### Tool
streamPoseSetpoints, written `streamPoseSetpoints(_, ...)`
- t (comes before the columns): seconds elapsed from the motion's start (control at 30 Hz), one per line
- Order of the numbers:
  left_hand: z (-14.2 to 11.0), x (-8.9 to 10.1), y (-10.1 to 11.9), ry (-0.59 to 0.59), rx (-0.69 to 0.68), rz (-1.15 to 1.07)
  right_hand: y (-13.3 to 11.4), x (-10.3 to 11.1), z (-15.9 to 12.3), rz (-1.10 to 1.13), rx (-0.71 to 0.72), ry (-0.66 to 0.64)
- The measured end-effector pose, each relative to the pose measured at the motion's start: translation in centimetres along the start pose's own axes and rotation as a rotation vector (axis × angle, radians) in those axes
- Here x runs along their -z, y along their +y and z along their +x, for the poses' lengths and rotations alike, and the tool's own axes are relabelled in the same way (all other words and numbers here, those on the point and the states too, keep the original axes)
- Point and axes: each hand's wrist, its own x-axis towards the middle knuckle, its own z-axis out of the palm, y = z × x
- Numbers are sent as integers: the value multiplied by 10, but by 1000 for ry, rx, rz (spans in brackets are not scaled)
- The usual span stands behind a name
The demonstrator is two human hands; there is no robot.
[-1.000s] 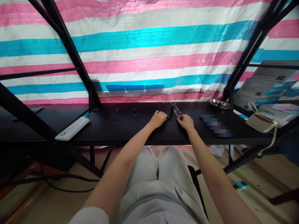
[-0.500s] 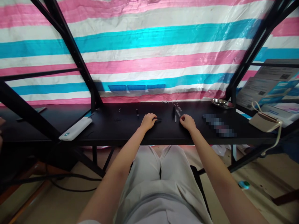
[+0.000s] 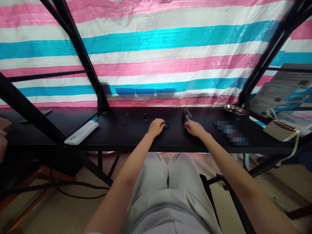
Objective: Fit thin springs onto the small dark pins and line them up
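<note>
My left hand rests on the black table with fingers curled, closed on a thin black piece that sticks out to its right. My right hand lies a little to the right, fingers bent down at a small cluster of clear little parts beside a short dark stick; what its fingertips pinch is too small to make out. Another small black piece lies left of my left hand. Tiny metal bits lie at the table's back edge.
A white power bank lies on the table's left part by a black frame post. A metal dish sits back right, and a beige device with a cord at far right. Another person's hand shows at the left edge.
My left hand drew back left from the clear parts with the thin black piece. My right hand shifted slightly toward the cluster. Another person's hand came into view at the left edge.
</note>
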Motion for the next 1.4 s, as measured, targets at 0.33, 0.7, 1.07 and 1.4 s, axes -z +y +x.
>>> streamPoseSetpoints(0.33,-1,2,1,5,-1,-1,18,9,-3,135,-23,-7)
streamPoseSetpoints(0.7,0,1,1,10,9,-21,21,-5,-4,214,34,-68)
streamPoseSetpoints(1.07,0,1,-1,31,14,-45,5,-1,4,148,193,-72)
streamPoseSetpoints(1.4,0,-1,-10,216,191,-136,-28,-17,42,522,-55,258)
